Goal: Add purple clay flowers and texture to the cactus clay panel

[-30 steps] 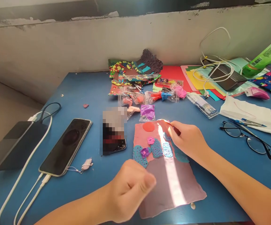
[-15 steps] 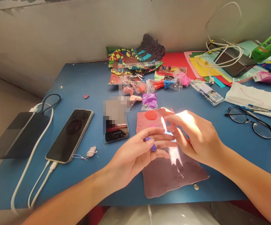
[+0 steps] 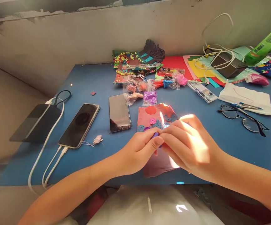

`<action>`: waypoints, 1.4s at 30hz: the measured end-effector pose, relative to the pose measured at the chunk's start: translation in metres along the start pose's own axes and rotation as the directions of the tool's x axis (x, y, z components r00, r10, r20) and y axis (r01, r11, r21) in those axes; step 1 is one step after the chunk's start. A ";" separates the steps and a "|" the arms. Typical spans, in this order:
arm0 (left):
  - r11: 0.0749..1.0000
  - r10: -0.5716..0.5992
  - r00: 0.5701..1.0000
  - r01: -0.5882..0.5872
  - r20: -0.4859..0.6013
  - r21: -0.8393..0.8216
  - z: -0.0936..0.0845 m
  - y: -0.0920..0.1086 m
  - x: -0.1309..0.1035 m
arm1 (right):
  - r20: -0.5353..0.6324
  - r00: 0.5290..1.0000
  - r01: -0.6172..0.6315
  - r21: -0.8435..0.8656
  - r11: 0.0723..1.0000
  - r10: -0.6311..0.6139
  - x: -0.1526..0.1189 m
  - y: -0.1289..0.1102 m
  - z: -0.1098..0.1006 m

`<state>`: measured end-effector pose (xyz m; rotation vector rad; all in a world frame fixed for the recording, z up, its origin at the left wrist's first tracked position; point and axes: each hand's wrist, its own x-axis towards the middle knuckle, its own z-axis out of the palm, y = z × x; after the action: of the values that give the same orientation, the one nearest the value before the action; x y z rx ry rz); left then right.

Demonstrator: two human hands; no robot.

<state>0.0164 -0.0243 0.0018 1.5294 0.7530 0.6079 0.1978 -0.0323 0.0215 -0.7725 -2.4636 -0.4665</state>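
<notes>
Left hand [image 3: 137, 153] pinching purple piece [image 3: 155, 135], right hand [image 3: 191, 147] touching left, its grip unclear, pink sheet [image 3: 157, 113] below on blue counter [image 3: 113, 143]

Small purple lump [image 3: 155, 135], partly hidden between fingers [image 3: 158, 141], pink decorated sheet [image 3: 157, 115] flat beneath

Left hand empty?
No, the left hand has a small purple piece pinched in its grip.

Your left hand [image 3: 137, 153] and right hand [image 3: 191, 147] hide much of the purple piece [image 3: 155, 135] and the pink-and-mauve panel [image 3: 158, 165] at centre; the upper-right edge cuts off the green container [image 3: 264, 48].
</notes>
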 end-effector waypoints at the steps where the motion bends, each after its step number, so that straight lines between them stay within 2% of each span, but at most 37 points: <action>1: 0.999 -0.002 1.000 0.003 -0.002 0.041 0.001 0.000 0.000 | 0.036 0.999 0.022 -0.020 1.000 -0.021 0.001 0.001 -0.002; 5: 0.993 0.025 0.999 -0.021 -0.034 0.115 0.007 0.002 0.000 | 0.079 0.991 0.100 0.047 0.994 -0.104 0.005 0.005 -0.006; 9: 0.969 0.097 0.994 -0.081 -0.059 0.232 0.002 0.008 0.004 | 0.013 0.999 0.048 0.214 0.976 -0.052 0.002 0.009 -0.004; 12: 0.946 0.155 0.986 -0.133 -0.054 0.295 -0.005 0.009 0.006 | 0.010 0.999 0.030 0.381 0.924 -0.037 -0.006 0.014 -0.006; 14: 0.930 0.207 0.975 -0.171 -0.080 0.325 -0.009 0.005 0.007 | 0.006 1.000 -0.029 0.425 0.905 0.029 -0.013 0.022 -0.006; 15: 0.920 0.231 0.966 -0.179 -0.114 0.348 -0.010 0.002 0.007 | -0.048 0.990 -0.100 0.421 0.901 0.132 -0.017 0.029 -0.006; 16: 0.907 0.259 0.954 -0.185 -0.154 0.379 -0.011 -0.002 0.008 | -0.052 0.952 -0.257 0.396 0.882 0.301 -0.021 0.036 -0.004; 17: 0.888 0.293 0.936 -0.191 -0.194 0.418 -0.011 -0.007 0.008 | -0.066 0.884 -0.407 0.378 0.832 0.463 -0.024 0.044 -0.002; 18: 0.852 0.341 0.922 -0.219 -0.186 0.475 -0.010 -0.012 0.009 | -0.031 0.814 -0.521 0.404 0.752 0.581 -0.027 0.051 0.001; 19: 0.791 0.422 0.898 -0.298 -0.125 0.534 -0.009 -0.016 0.010 | 0.038 0.755 -0.594 0.463 0.658 0.654 -0.030 0.058 0.006; 21: 0.612 0.557 0.828 -0.463 0.067 0.642 -0.006 -0.024 0.012 | 0.127 0.676 -0.650 0.567 0.506 0.726 -0.033 0.067 0.014; 22: 0.509 0.600 0.785 -0.525 0.156 0.683 -0.004 -0.027 0.012 | 0.178 0.653 -0.675 0.577 0.460 0.736 -0.034 0.068 0.018; 24: 0.339 0.626 0.724 -0.587 0.290 0.735 -0.001 -0.032 0.013 | 0.215 0.619 -0.703 0.580 0.412 0.755 -0.035 0.067 0.022; 25: 0.290 0.616 0.716 -0.594 0.329 0.750 0.000 -0.033 0.012 | 0.222 0.611 -0.709 0.581 0.400 0.760 -0.035 0.065 0.023; 27: 0.252 0.567 0.737 -0.580 0.368 0.774 0.003 -0.037 0.009 | 0.237 0.615 -0.706 0.590 0.391 0.752 -0.034 0.062 0.023; 30: 0.226 0.524 0.766 -0.546 0.372 0.807 0.004 -0.040 0.003 | 0.261 0.676 -0.676 0.591 0.440 0.689 -0.034 0.059 0.022; 33: 0.182 0.532 0.753 -0.548 0.387 0.817 0.003 -0.040 -0.002 | 0.249 0.733 -0.647 0.545 0.533 0.633 -0.036 0.060 0.023; 37: 0.111 0.546 0.730 -0.550 0.411 0.828 0.004 -0.039 -0.006 | 0.197 0.736 -0.652 0.464 0.599 0.648 -0.040 0.059 0.023; 40: 0.014 0.600 0.688 -0.520 0.409 0.854 0.012 -0.040 -0.010 | 0.174 0.767 -0.625 0.425 0.655 0.618 -0.039 0.058 0.022; 41: -0.031 0.600 0.682 -0.502 0.418 0.864 0.016 -0.040 -0.012 | 0.168 0.780 -0.610 0.420 0.672 0.603 -0.038 0.057 0.022; 42: -0.065 0.573 0.702 -0.477 0.424 0.877 0.020 -0.039 -0.014 | 0.162 0.793 -0.594 0.423 0.684 0.588 -0.036 0.056 0.021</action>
<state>0.0179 -0.0472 -0.0386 3.2095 0.5246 0.8103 0.2497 0.0057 -0.0069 -1.2813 -2.0276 0.3568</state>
